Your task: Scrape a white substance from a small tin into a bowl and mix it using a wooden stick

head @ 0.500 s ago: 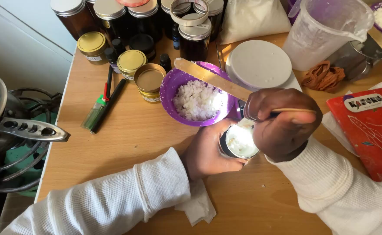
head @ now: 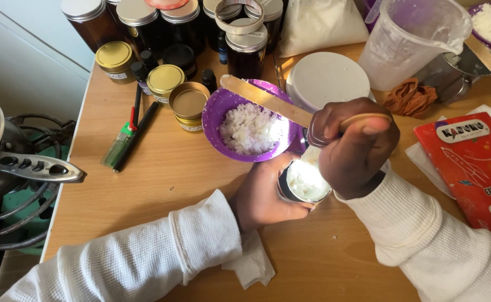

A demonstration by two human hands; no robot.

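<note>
Wooden and crowded, the bench (head: 161, 184) fills most of my view, with a white wall panel along its left edge and a metal fan (head: 10, 168) beside it. My left hand (head: 265, 196) is wrapped around a small round tin (head: 304, 182) near the middle of the bench, fingers curled about its dark side. The tin holds a pale white, waxy fill that catches the light. My right hand (head: 354, 148) is closed into a fist over a flat wooden stick (head: 265, 99), thumb laid along it; the stick's lower end goes down toward the tin behind my knuckles, and its upper end crosses above a purple bowl (head: 223, 112) of white flakes that sits just behind the tin. Left of the bowl stand several gold-lidded tins (head: 166, 78), one of them open, and a green lighter (head: 119, 142) lies next to a black pen. Dark glass jars (head: 139, 22) line the back edge. A white round lid (head: 326, 78) sits just right of the bowl, a clear plastic jug (head: 410, 42) behind it, and a red exercise book (head: 477, 168) lies at the right.
</note>
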